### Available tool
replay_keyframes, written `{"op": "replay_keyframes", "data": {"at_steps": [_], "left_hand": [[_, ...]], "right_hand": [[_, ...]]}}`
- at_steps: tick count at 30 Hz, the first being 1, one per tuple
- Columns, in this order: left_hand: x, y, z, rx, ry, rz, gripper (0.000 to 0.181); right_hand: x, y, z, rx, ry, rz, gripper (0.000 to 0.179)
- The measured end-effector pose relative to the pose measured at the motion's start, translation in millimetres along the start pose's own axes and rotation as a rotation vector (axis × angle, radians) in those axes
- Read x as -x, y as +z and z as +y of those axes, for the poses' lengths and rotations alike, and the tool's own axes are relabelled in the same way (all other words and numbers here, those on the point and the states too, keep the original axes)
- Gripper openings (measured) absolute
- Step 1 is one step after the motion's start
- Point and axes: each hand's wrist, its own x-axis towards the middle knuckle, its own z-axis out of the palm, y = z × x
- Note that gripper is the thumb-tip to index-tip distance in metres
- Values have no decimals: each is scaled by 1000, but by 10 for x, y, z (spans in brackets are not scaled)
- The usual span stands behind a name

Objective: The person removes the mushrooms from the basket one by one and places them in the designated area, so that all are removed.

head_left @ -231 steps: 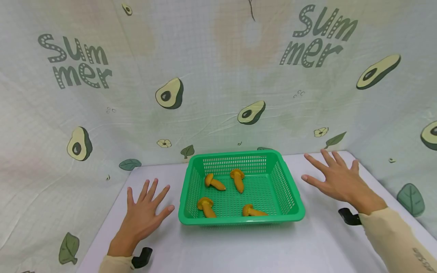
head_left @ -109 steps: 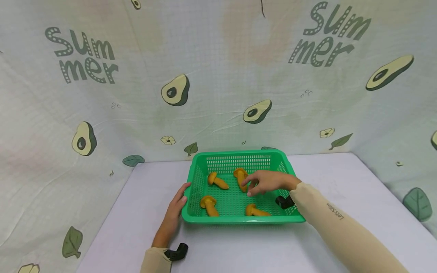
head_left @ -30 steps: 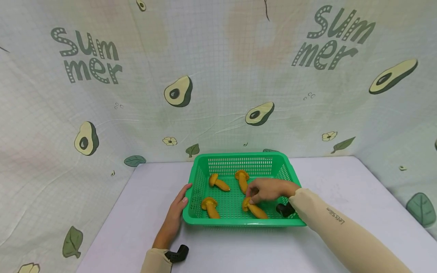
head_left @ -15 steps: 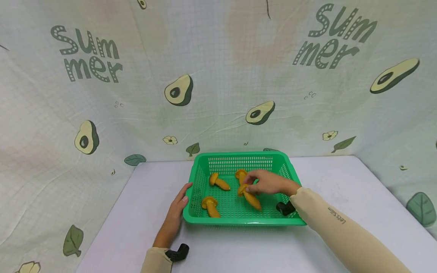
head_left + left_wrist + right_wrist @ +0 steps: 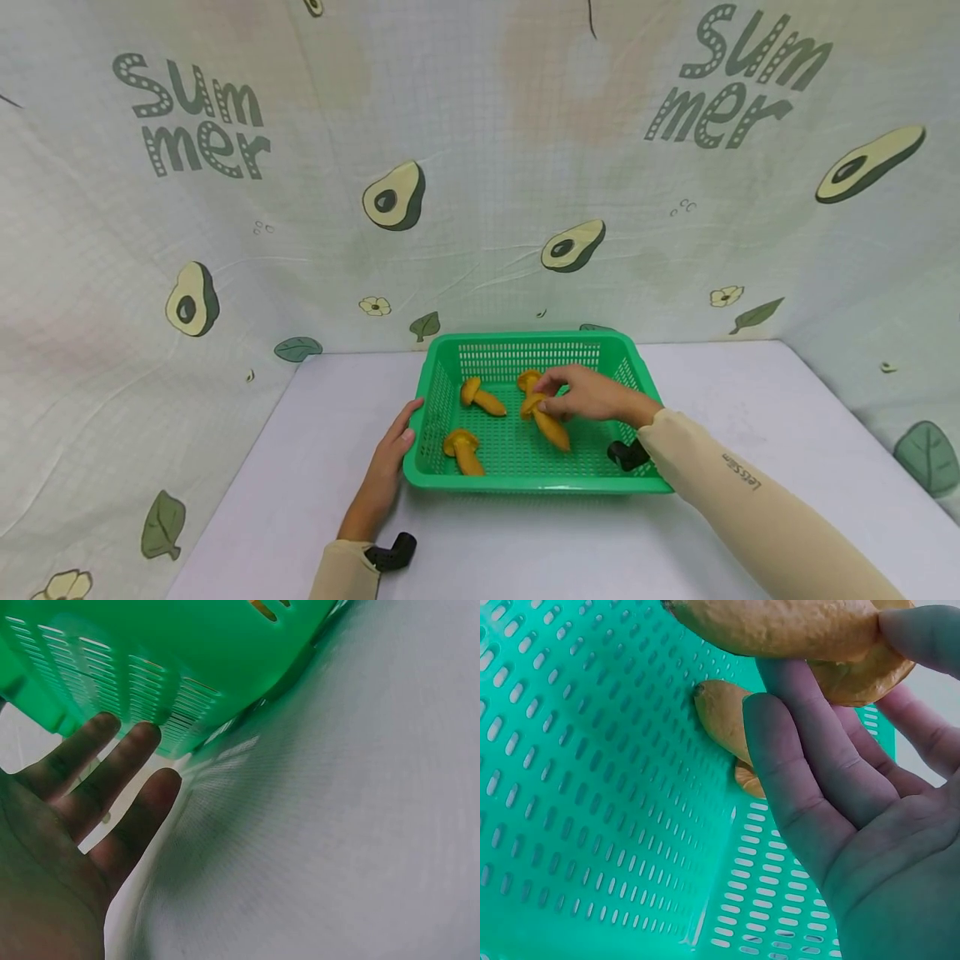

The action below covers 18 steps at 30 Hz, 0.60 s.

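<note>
A green plastic basket (image 5: pixel 540 483) with slotted walls holds yellow-brown mushrooms. My right hand (image 5: pixel 588 393) pinches one mushroom (image 5: pixel 552 430) near its cap, above the basket floor. In the right wrist view, the thumb and fingers of that hand (image 5: pixel 855 795) grip the mushroom (image 5: pixel 780 626), its stem pointing left. Partly hidden behind it is a second mushroom (image 5: pixel 527 380) near the basket's back. Two more lie at the left, a back one (image 5: pixel 483 398) and a front one (image 5: pixel 465 454). My left hand (image 5: pixel 384 465) rests against the basket's left side, fingers nearly straight in the left wrist view.
The basket stands on a white table (image 5: pixel 315 450). A cloth (image 5: pixel 480 167) printed with avocados and leaves hangs behind and at both sides. Black wrist devices sit at the left wrist (image 5: pixel 393 552) and right wrist (image 5: pixel 628 455).
My hands came in from both sides to the basket. My right hand took hold of the front-right mushroom, raised it, and moved it toward the back. The left hand stays at the basket's side.
</note>
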Motion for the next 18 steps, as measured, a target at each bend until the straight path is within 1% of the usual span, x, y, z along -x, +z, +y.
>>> {"op": "replay_keyframes", "data": {"at_steps": [7, 18], "left_hand": [[1, 6, 30, -4, -1, 4, 49], [1, 7, 35, -5, -16, 11, 49]], "right_hand": [[-3, 9, -17, -24, -2, 20, 26], [-14, -11, 2, 0, 15, 46, 25]]}}
